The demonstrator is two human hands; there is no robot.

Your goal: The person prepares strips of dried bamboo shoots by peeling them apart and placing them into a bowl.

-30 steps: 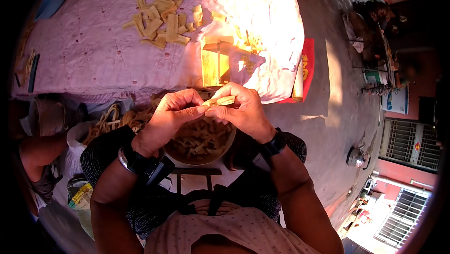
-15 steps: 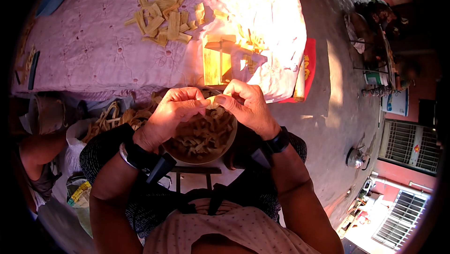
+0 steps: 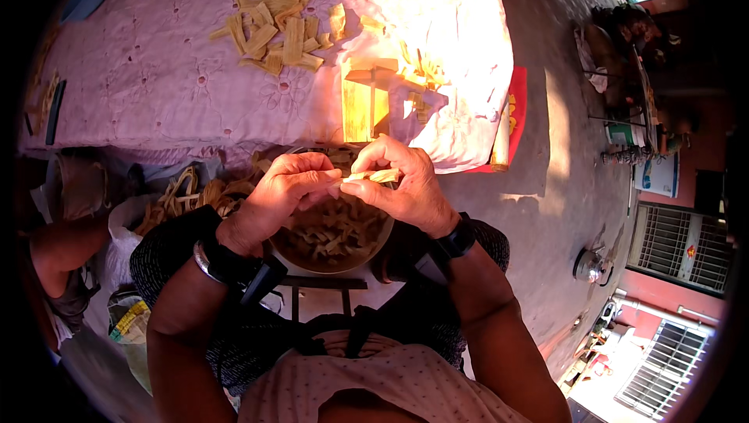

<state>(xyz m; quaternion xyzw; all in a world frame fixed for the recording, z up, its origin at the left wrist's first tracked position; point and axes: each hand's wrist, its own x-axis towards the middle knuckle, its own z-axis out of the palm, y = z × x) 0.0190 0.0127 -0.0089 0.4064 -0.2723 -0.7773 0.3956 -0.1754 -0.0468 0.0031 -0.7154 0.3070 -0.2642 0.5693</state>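
The left hand [image 3: 277, 193] and right hand [image 3: 413, 189] pinch a pale yellow strip [image 3: 384, 176] between thumbs and fingertips, just off the cloth-covered surface's [image 3: 156, 87] near edge, above a bowl [image 3: 331, 270] of curled pieces. A wooden block [image 3: 356, 111] sits by that edge, toward the near right corner.

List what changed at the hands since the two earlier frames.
The thumb of the right hand, raised half a second ago, is lower again, exposing more of the pale strip. That hand still holds it; the left hand stays at its end. No visible release. Piece pile and wooden block unmoved.
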